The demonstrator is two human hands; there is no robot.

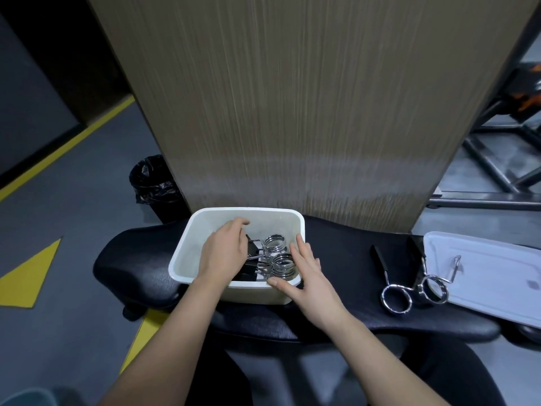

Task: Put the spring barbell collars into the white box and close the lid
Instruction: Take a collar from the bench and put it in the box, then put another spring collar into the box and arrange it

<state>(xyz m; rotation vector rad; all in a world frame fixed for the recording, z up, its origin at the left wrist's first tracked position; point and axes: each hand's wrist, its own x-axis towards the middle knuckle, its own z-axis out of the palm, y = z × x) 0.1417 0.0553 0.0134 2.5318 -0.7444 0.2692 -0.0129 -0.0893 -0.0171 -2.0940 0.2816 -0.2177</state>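
Two spring barbell collars [276,256] are lying inside the open white box [202,230] on a black padded bench [351,253]. The left hand [224,253] is reaching in, fingers loose over their handles; the right hand [304,273] is resting spread-open on the rim. Two more collars [409,291] are lying beside the lid [491,276] to the right

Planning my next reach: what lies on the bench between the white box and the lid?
Two spring collars lie there on the black bench, between the white box and the lid.

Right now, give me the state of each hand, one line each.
Left hand: inside the white box, on the collars' black handles; grip cannot be told.
Right hand: open, fingers spread over the box's near corner, holding nothing.
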